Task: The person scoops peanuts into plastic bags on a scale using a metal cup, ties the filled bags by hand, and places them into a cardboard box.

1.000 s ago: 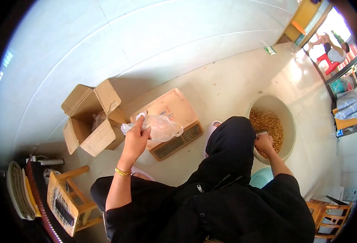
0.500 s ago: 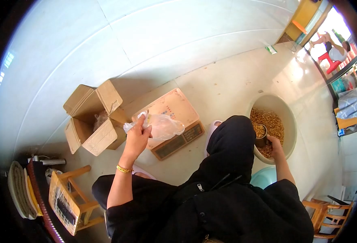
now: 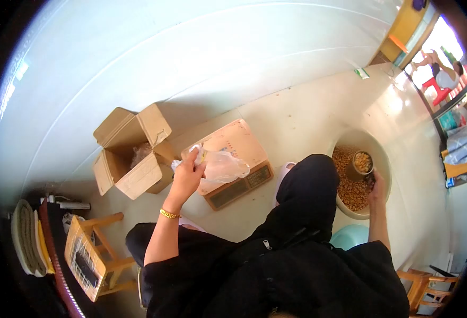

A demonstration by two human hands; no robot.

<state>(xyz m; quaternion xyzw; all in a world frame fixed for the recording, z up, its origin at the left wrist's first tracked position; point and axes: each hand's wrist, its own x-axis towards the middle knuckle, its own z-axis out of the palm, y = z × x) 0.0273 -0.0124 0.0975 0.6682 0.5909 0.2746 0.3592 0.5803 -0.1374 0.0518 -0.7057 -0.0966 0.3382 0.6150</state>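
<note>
My left hand (image 3: 187,177), with a gold bracelet at the wrist, pinches a thin clear plastic bag (image 3: 224,167) by its gathered end. The bag hangs over a flat weighing scale (image 3: 238,140) with an orange-tinted top and a dark keypad panel. My right hand (image 3: 376,190) grips the handle of a round metal scoop (image 3: 356,170), whose mouth is filled with small light-brown pieces. Beneath the scoop, a large pale tub (image 3: 386,177) contains a heap of similar brown, nut-like pieces (image 3: 352,195); I cannot tell their exact kind.
An open cardboard box (image 3: 138,177) with clear plastic inside stands left of the scale. A wooden stool (image 3: 93,259) is at lower left. A turquoise basin (image 3: 348,237) sits beside my leg. Through the doorway, another person (image 3: 446,78) sits on a red stool (image 3: 434,91).
My right hand has raised the filled scoop from the pieces and shifted it right within the tub's outline. My left hand still holds the bag over the scale. The view has shifted slightly.
</note>
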